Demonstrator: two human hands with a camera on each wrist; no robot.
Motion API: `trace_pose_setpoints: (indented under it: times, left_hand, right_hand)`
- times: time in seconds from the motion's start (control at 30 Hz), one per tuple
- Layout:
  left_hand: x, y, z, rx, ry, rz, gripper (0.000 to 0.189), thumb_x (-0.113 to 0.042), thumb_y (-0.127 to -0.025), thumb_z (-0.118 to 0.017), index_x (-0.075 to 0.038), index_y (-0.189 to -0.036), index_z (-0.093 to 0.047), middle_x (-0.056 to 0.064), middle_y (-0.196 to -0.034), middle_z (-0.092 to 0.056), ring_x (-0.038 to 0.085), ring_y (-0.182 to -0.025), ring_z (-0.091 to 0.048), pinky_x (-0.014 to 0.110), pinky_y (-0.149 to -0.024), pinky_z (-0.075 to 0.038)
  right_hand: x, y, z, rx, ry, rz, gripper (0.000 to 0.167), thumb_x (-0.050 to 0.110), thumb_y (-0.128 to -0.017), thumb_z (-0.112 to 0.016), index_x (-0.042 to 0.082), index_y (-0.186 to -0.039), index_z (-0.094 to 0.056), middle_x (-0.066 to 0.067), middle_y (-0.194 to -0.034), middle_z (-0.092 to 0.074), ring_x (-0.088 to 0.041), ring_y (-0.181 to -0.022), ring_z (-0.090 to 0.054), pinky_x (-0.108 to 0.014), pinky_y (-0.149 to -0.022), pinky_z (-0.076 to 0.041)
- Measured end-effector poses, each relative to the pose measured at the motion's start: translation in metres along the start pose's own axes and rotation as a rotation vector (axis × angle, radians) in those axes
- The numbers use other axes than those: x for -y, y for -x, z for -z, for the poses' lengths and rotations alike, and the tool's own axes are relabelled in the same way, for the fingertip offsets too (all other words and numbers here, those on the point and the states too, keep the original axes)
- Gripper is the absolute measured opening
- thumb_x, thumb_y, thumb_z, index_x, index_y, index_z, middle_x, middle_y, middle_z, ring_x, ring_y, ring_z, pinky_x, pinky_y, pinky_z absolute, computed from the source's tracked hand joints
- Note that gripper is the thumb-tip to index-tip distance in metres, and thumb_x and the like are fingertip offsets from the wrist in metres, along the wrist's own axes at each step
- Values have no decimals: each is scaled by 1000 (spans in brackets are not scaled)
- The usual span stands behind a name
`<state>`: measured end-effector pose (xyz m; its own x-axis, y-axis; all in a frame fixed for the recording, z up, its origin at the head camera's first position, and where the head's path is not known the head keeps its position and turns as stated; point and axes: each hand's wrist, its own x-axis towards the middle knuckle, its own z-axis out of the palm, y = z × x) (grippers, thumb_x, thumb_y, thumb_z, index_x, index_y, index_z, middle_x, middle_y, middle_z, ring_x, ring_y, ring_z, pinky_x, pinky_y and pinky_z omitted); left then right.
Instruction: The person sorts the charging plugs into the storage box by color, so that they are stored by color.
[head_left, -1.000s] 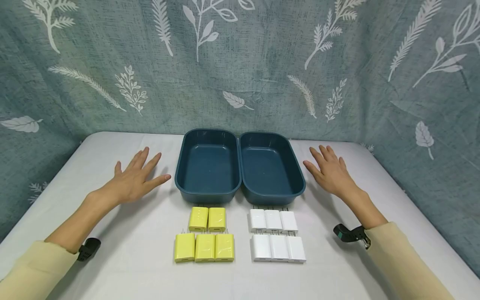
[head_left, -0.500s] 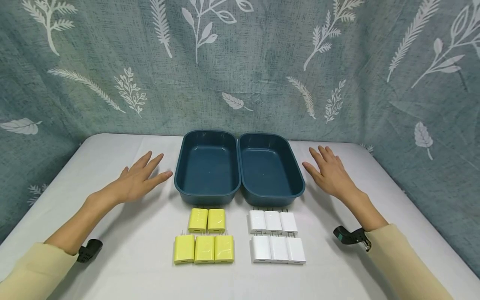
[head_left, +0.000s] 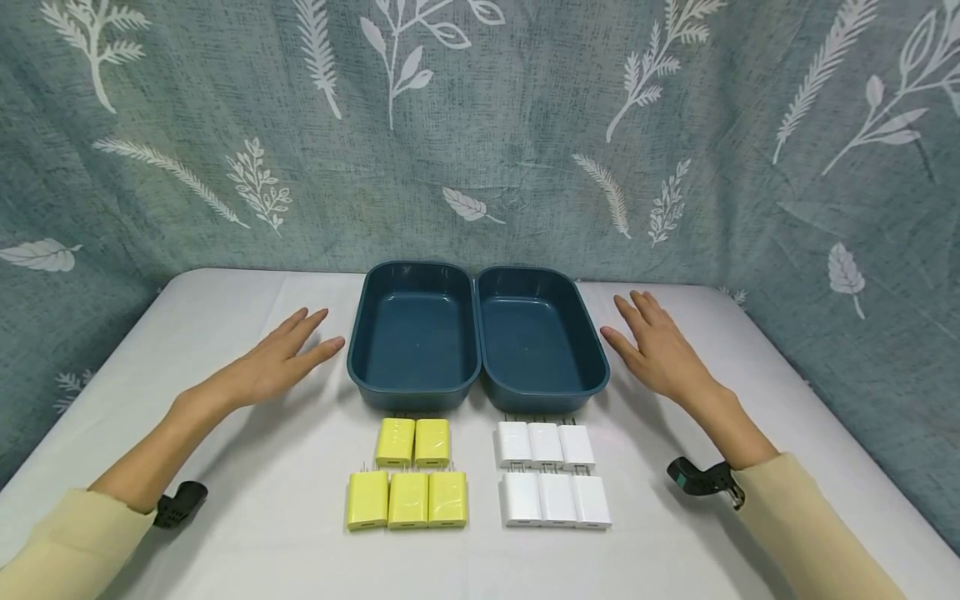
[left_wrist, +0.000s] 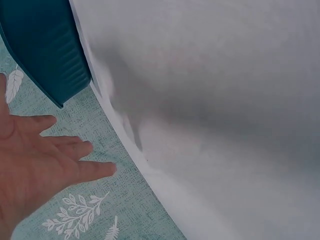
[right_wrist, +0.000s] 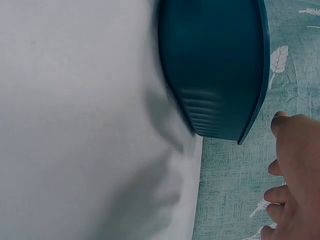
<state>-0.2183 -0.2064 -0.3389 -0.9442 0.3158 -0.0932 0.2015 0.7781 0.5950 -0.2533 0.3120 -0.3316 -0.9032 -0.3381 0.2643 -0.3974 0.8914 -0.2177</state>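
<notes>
My left hand hovers over the table, left of the left blue bin, its thumb extended toward the rim and holding nothing. To the right of the right blue bin, my right hand is raised with fingers extended and also holds nothing. The left wrist view shows the left hand beside a bin wall; the right hand shows in the right wrist view. Several yellow charger plugs lie in two rows before the left bin. Several white charger plugs lie before the right one.
A white cloth covers the table. Behind it hangs a green-grey curtain with white leaf prints. The two bins stand side by side near the back edge. A black device sits at the left wrist, another black device at the right.
My left hand has turned slightly, and fewer of its fingers show. The right hand has shifted a little toward the right bin. Plugs and bins stay in place.
</notes>
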Motion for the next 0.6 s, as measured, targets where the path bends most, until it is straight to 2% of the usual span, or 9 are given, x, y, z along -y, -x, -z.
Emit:
trace_pose_setpoints:
  times: [0.2, 0.4, 0.6]
  left_hand:
    - [-1, 0, 0, -4, 55, -10, 85, -63, -101, -37, -6, -159, -10, 26, -162, -2, 44, -147, 0, 72, -112, -10]
    - [0, -1, 0, -22, 96, -28, 83, -62, -102, -35, -5, -159, -12, 23, -162, -11, 44, -147, -6, 69, -114, -13]
    - [-3, 0, 2, -6, 176, 3, 85, -64, -101, -33, -7, -159, -11, 23, -162, -13, 45, -146, -12, 69, -112, -18]
  right_hand:
    - [3, 1, 0, -11, 6, 19, 67, 41, -105, -47, -5, -151, -32, -34, -154, -23, -50, -144, -14, -66, -115, -16]
    - [8, 1, 1, -15, 21, 36, 66, 41, -105, -48, -5, -150, -34, -33, -154, -25, -50, -143, -16, -67, -113, -18]
    - [14, 2, 3, -13, 26, 56, 66, 41, -105, -48, -5, -151, -34, -33, -154, -25, -50, -143, -17, -67, -113, -19]
